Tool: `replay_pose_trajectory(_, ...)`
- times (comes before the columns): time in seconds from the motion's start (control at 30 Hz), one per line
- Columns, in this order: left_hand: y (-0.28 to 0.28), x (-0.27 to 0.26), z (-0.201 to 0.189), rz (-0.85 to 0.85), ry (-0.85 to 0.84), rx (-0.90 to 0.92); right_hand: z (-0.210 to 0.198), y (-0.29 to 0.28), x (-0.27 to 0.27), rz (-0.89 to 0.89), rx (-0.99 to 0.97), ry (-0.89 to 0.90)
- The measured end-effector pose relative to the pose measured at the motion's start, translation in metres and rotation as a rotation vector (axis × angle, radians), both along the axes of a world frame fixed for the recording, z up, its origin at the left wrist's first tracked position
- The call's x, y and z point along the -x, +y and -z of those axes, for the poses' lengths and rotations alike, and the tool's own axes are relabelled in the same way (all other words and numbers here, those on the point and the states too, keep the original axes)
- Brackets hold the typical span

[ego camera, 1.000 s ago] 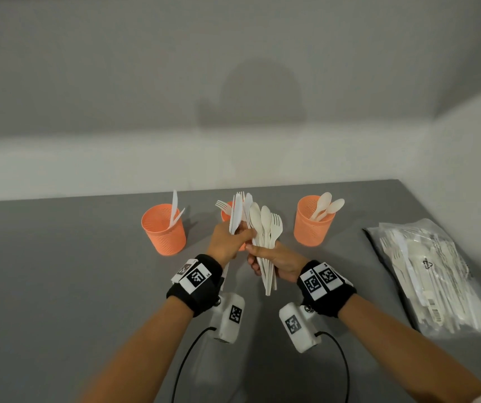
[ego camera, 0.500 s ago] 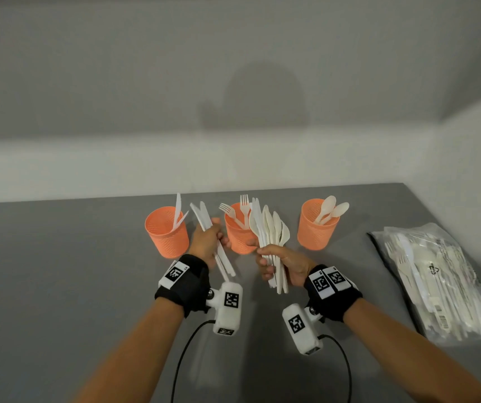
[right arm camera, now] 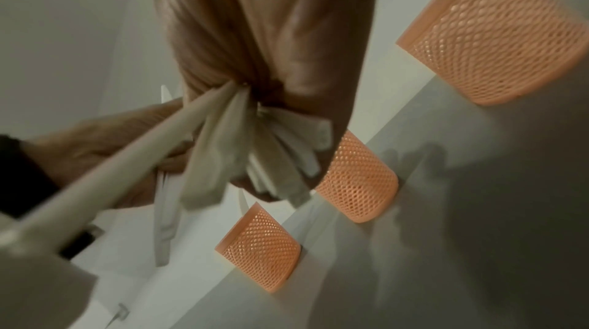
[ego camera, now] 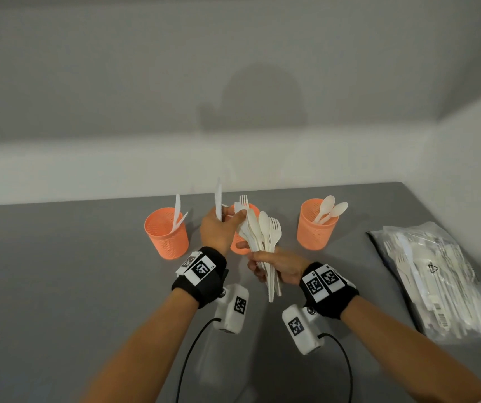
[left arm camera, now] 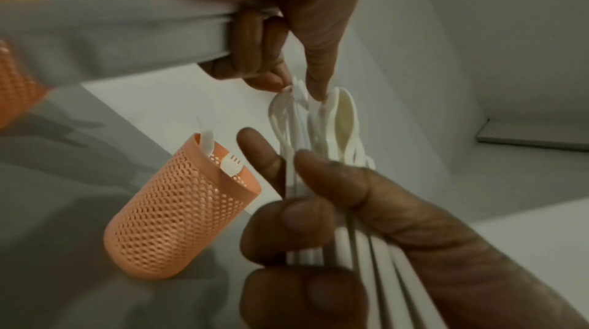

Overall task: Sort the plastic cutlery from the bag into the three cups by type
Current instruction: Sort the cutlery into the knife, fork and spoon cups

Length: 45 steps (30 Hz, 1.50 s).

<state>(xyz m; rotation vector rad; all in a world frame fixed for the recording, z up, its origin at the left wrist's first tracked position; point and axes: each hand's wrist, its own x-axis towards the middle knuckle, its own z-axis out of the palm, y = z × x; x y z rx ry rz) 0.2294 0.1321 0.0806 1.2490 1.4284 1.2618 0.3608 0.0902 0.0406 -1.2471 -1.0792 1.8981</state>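
Observation:
My left hand holds a white knife upright, and its thumb and forefinger pinch the tip of a piece in the cutlery bundle. The right hand grips that bundle of spoons, forks and knives by the handles, in front of the middle cup. Three orange mesh cups stand in a row. The left cup holds knives, the middle one forks, and the right cup spoons.
A clear plastic bag with more white cutlery lies on the grey table at the right, close to the side wall. A light wall runs behind the cups. Cables trail from both wrist cameras toward the front edge.
My left hand was off to the left beside the left cup with a knife. It has swung back to the bundle, the knife now upright. The right hand barely moved.

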Motion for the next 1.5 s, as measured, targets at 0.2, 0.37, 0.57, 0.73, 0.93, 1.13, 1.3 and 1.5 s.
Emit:
replay_pose_trajectory(0.2, 0.003, 0.005, 0.002, -0.002, -0.056, -0.012, -0.004, -0.003, -0.002, 0.098, -0.02, 0.096)
replay_pose_trajectory(0.37, -0.002, 0.013, 0.006, -0.012, -0.153, 0.092, -0.005, -0.003, -0.004, 0.16, 0.003, 0.175)
replay_pose_trajectory(0.57, -0.023, 0.007, 0.011, 0.174, -0.182, 0.159, -0.008, -0.001, 0.0, 0.156, 0.028, 0.212)
replay_pose_trajectory(0.73, -0.023, 0.005, 0.01, 0.135, -0.211, 0.129, -0.008, 0.0, 0.0, 0.13, 0.028, 0.199)
replay_pose_trajectory(0.93, -0.018, 0.007, 0.008, 0.034, -0.174, 0.042, -0.009, -0.002, -0.002, 0.08, 0.046, 0.198)
replay_pose_trajectory(1.13, -0.008, 0.021, 0.004, -0.051, -0.241, 0.058, -0.006, -0.004, -0.008, 0.061, 0.038, 0.189)
replay_pose_trajectory(1.3, -0.011, 0.025, 0.0, 0.08, -0.163, 0.05, -0.001, -0.002, -0.009, -0.007, 0.03, 0.22)
replay_pose_trajectory(1.5, -0.007, 0.018, -0.002, 0.124, -0.111, 0.191, -0.005, -0.003, -0.003, -0.058, 0.015, 0.135)
